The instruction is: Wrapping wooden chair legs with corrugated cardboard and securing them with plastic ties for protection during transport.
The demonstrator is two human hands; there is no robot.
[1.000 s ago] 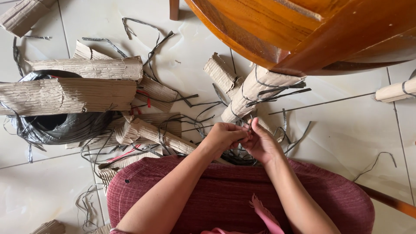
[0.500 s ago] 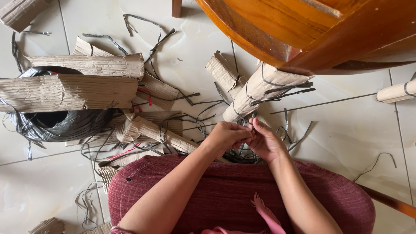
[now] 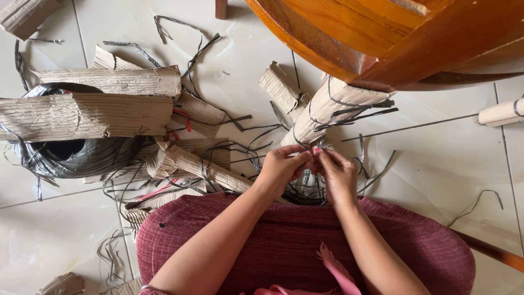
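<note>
View: head camera, looking straight down at the floor and the person's lap.
Left hand [image 3: 281, 166]: fingers curled tight, tips pinched on a thin dark strap [image 3: 305, 143] at the lower end of the wrapped cardboard roll [image 3: 327, 109].
Right hand [image 3: 337, 172]: fingers bent in, thumb and forefinger closed on the same strap, tips touching those of the other hand.
Wrapped cardboard roll: lies tilted on the white tiled floor [image 3: 436, 158], its upper end under the edge of the wooden table [image 3: 393, 38], its lower end at the fingertips; dark straps circle it and stick out to the side.
Strap tangle [image 3: 303, 191]: loose dark strips heaped just below both hands, against the maroon skirt [image 3: 284, 235].
Left side: a black strap coil [image 3: 76, 155] with a flattened cardboard sheet [image 3: 87, 116] lying across it; more torn cardboard pieces [image 3: 191, 164] and stray strips between it and the hands.
Far right: another small roll [image 3: 502, 112], well apart.
</note>
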